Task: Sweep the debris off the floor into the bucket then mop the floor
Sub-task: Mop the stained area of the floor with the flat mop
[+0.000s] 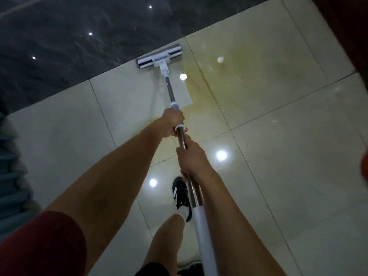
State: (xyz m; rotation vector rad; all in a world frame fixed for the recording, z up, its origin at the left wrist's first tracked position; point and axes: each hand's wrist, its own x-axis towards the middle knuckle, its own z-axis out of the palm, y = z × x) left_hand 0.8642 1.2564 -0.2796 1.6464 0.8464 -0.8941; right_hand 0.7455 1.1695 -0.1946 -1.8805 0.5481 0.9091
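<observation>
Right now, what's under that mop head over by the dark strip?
The mop head lies flat on the pale floor tiles, right at the edge of the dark marble strip. A yellowish wet patch spreads beside it. Whatever lies directly beneath is covered.

Left hand (172, 122) ahead of right hand (192, 159), both fisted.

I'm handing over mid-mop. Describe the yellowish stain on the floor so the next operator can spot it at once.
Start at the dark marble strip across the top of the pale tiled floor. The mop head sits at its edge. Just right of the mop's pole lies the stain, the only yellow-brown patch among cream tiles, cut by a clean wiped rectangle.
</observation>
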